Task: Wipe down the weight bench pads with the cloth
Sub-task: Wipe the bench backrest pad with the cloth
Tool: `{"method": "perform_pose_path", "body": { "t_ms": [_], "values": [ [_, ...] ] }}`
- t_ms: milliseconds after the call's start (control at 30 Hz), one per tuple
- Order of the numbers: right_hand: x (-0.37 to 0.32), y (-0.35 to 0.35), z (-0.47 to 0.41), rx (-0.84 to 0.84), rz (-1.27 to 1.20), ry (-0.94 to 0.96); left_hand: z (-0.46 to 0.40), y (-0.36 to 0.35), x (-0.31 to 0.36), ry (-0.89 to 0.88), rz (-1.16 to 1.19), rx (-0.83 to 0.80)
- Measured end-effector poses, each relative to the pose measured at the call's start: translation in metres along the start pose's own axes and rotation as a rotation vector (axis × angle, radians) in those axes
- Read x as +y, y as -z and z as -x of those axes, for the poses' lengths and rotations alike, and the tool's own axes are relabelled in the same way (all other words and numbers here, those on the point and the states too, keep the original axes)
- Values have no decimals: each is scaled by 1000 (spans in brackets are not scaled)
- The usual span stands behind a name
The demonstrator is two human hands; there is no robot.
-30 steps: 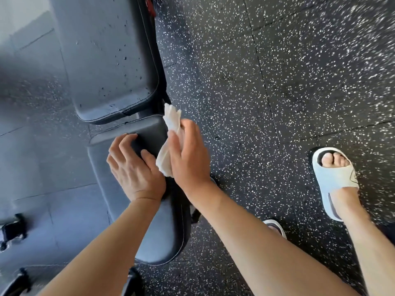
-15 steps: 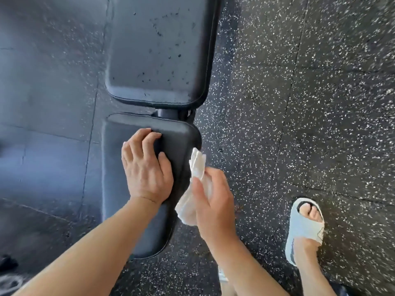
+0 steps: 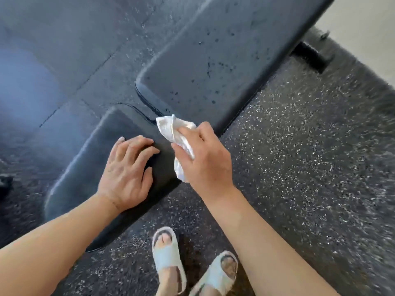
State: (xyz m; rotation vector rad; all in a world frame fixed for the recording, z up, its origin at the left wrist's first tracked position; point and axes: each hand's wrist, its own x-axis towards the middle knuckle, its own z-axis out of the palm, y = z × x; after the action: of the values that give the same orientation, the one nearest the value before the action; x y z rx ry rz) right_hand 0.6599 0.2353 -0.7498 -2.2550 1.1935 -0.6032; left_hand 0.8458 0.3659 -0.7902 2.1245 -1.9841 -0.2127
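A black weight bench runs diagonally through the head view. Its short seat pad [image 3: 89, 167] lies lower left and its long back pad [image 3: 213, 60], dotted with dark droplets, reaches to the upper right. My left hand [image 3: 128, 169] rests flat on the seat pad with fingers spread near the pad's far end. My right hand [image 3: 205, 159] grips a crumpled white cloth [image 3: 171, 129] beside the seat pad's right edge. The cloth's tip sits at the gap between the two pads.
Black speckled rubber flooring [image 3: 299, 167] surrounds the bench. My two feet in pale slide sandals [image 3: 166, 257] stand close to the bench's near side. A light wall [image 3: 363, 24] and a dark bench foot [image 3: 310, 56] show at upper right.
The view has swung so the bench now lies diagonally. My right hand with the cloth moved up to the gap between the pads. My left hand stayed on the seat pad.
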Motion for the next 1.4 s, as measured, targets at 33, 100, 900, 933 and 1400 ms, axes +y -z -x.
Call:
{"method": "perform_pose_path", "body": {
  "t_ms": [33,100,900,933,1400],
  "values": [
    [1,0,-6,-28,22,28,0,0,0,-2,2,3],
    [0,-3,-18,-69,87,101,-1,0,1,-6,7,10],
    [-56,-93,-180,-255,304,296,5,-1,-1,13,107,10],
    [-55,-94,-179,-246,310,293,4,0,0,18,108,4],
    [12,-21,-125,-389,266,547,-50,43,33,562,344,236]
  ]
}}
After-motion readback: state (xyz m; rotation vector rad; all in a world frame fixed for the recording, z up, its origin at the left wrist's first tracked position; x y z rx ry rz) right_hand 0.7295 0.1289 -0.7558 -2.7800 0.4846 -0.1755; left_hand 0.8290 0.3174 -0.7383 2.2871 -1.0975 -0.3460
